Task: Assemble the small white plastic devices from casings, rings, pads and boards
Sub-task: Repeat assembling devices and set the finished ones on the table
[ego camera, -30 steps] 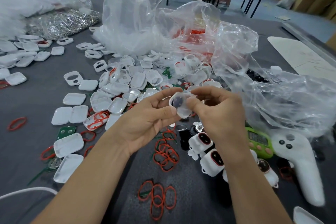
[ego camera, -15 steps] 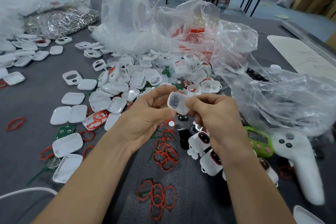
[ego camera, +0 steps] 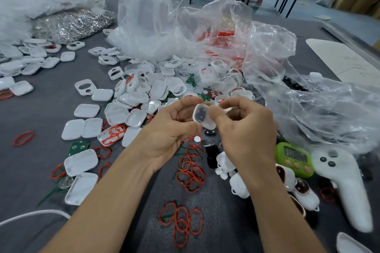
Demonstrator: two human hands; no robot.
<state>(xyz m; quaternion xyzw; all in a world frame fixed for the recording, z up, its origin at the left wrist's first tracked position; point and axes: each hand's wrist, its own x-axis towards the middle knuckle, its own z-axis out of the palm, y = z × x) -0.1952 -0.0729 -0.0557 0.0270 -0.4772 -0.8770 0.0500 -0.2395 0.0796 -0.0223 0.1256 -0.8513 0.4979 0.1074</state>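
Observation:
A small white casing [ego camera: 203, 116] with dark parts showing inside is held above the table between both hands. My left hand [ego camera: 172, 131] curls its fingers round the casing's left side. My right hand [ego camera: 244, 127] pinches its right side with thumb and fingers. Below them lie red rings [ego camera: 191, 172], more red rings [ego camera: 182, 226], a heap of white casing halves [ego camera: 133, 109], green boards [ego camera: 79, 147] and finished white devices [ego camera: 238, 187].
Crumpled clear plastic bags [ego camera: 287, 88] cover the back and right of the grey table. A green timer [ego camera: 294, 158] and a white controller [ego camera: 347, 187] lie at the right. A bag of silver metal parts [ego camera: 72, 24] sits far left, and a white cable [ego camera: 30, 214] near left.
Both hands rose slightly with the casing and turned it, so its hollow inside now faces the camera more squarely.

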